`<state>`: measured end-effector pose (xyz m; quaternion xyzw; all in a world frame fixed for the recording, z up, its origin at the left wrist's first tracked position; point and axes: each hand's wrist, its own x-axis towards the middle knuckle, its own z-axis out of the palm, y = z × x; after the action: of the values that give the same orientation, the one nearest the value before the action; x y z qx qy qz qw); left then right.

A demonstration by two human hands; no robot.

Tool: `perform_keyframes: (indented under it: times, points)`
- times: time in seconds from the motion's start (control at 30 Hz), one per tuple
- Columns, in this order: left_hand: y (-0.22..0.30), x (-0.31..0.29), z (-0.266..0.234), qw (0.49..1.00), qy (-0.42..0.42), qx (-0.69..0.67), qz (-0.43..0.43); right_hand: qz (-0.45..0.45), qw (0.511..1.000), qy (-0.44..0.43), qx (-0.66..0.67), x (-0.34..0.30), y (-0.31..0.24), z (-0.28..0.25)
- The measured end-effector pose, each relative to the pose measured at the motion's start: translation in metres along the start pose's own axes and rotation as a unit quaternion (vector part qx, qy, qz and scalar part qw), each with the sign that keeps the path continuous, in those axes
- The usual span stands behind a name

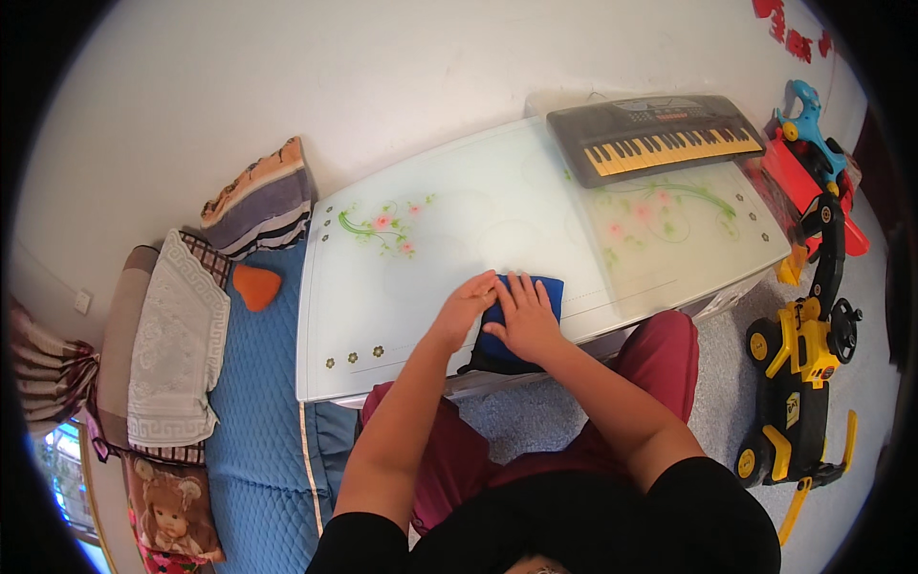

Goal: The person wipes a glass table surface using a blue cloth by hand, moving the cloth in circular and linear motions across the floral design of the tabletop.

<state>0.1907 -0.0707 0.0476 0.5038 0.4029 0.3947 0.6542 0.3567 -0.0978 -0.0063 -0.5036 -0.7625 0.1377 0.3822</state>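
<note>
A folded blue and black piece of fabric (547, 291) lies at the near edge of the white glass-topped table (459, 225), its black part hanging toward my lap. Across the blue part my right hand (526, 320) rests flat, fingers stretched forward and apart, thumb pointing left. My left hand (468, 308) is at the fabric's left edge, fingers slightly bent and close to the right hand's fingertips. Nothing shows in the left hand's grasp. What kind of item the fabric is, I cannot tell.
An electronic keyboard (660, 139) stands at the table's back right. On the left is a blue quilted sofa seat (253, 383) with cushions and an orange object (256, 287). A yellow and black ride-on toy digger (794, 383) stands on the floor to the right.
</note>
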Motion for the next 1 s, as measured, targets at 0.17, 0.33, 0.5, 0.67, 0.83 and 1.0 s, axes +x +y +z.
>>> perform_keyframes:
  times: [0.17, 0.33, 0.5, 0.67, 0.83, 1.0]
  points:
    - [0.004, 0.008, -0.031, 0.923, 0.156, 0.348, 0.044, -0.041, 0.977, -0.097, -0.186, 0.029, -0.004, 0.003]
    - [-0.025, 0.007, -0.043, 0.903, 0.228, 0.358, 0.068, -0.023, 0.963, -0.138, -0.229, 0.093, 0.026, 0.009]
    - [0.009, -0.009, -0.007, 0.855, -0.004, 0.519, 0.013, 0.019, 0.947, -0.145, -0.284, 0.169, 0.080, 0.018]
    - [0.000, -0.033, 0.001, 0.742, -0.041, 0.669, -0.004, 0.055, 0.948, -0.135, -0.285, 0.241, 0.122, 0.029]
    - [0.001, -0.032, 0.007, 0.737, -0.021, 0.676, 0.008, 0.068, 0.951, -0.087, -0.289, 0.282, 0.149, 0.037]
    - [0.001, -0.025, 0.001, 0.745, 0.013, 0.666, 0.041, 0.096, 0.939, -0.108, -0.311, 0.275, 0.146, 0.036]
